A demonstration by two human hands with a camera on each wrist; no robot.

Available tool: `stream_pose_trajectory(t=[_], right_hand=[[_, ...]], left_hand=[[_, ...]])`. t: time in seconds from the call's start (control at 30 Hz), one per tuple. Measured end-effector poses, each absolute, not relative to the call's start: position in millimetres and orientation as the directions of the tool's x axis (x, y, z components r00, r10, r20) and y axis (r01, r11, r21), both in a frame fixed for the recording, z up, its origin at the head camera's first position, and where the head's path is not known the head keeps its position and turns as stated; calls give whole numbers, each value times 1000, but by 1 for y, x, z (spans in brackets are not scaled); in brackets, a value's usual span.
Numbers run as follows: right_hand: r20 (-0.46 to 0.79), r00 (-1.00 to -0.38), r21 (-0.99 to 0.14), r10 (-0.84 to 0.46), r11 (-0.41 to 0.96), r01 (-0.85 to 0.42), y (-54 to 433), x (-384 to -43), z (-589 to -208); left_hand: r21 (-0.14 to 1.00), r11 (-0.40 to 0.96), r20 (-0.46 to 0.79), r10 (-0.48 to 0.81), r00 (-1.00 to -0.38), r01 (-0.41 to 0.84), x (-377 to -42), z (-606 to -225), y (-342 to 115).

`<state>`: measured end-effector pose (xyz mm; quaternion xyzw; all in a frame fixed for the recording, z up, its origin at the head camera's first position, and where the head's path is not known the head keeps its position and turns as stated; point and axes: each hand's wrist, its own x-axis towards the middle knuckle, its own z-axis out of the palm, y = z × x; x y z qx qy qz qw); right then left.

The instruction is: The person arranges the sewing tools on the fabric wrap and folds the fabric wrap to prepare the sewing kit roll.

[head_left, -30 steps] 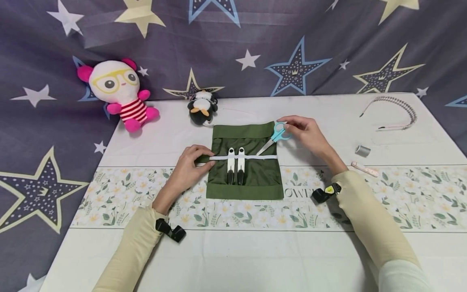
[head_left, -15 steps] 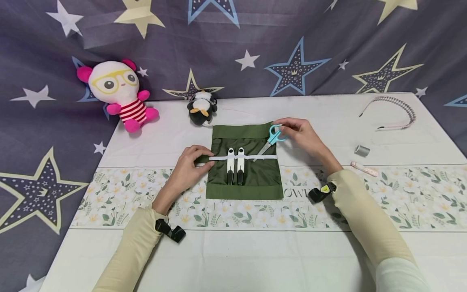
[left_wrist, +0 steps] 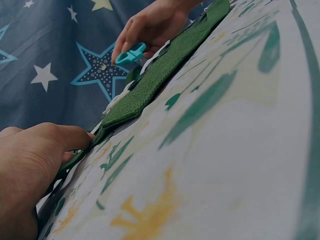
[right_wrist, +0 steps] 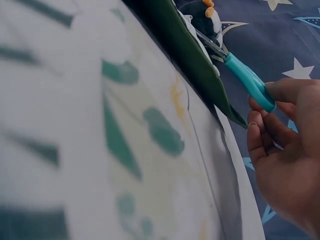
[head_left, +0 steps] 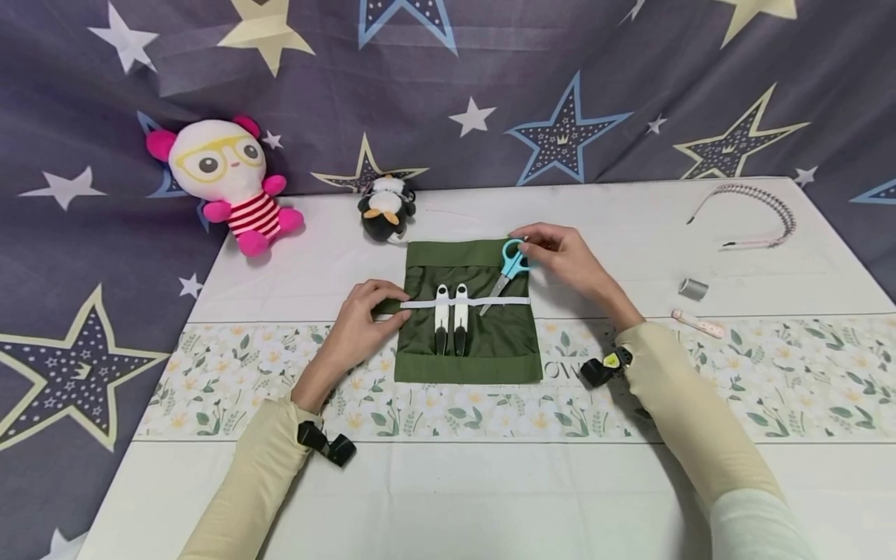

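Note:
A green cloth tool roll (head_left: 469, 369) lies unfolded on the table, a white elastic band (head_left: 418, 304) across its middle. Two slim white tools with black lower ends, a left one (head_left: 442, 315) and a right one (head_left: 460, 315), sit upright at the band. My left hand (head_left: 369, 313) pinches the roll's left edge between thumb and fingers. With my right hand (head_left: 563, 257) I hold small scissors by their turquoise handles (right_wrist: 248, 80). Their closed blades (head_left: 494, 294) slant down to the left, tip overlapping the band right of the white tools.
Behind the roll are a penguin plush (head_left: 386, 208) and, further left, a pink-and-white plush toy (head_left: 234, 183). To the right lie a grey thread spool (head_left: 693, 288), a slim pale pink item (head_left: 698, 323) and a headband (head_left: 777, 210). A starry curtain (head_left: 434, 93) hangs behind the table.
My right hand has moved left with the scissors, and their tip has slid down and left across the white band. My left hand keeps its place at the roll's edge.

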<state>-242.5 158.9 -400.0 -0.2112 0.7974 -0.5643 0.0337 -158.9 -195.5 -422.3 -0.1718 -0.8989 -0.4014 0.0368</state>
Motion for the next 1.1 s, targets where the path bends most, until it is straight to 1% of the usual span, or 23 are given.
stream_pose_trajectory(t=[0.43, 0.83, 1.1], right_hand=[[234, -905, -923, -355, 210, -321, 141, -246, -399], [235, -896, -905, -377, 251, -343, 131, -246, -401], [242, -880, -862, -410, 326, -389, 127, -245, -400]], left_hand=[[710, 618, 205, 279, -938, 339, -159, -423, -196], [709, 620, 201, 280, -939, 336, -160, -423, -195], [711, 620, 197, 277, -940, 332, -159, -423, -196]])
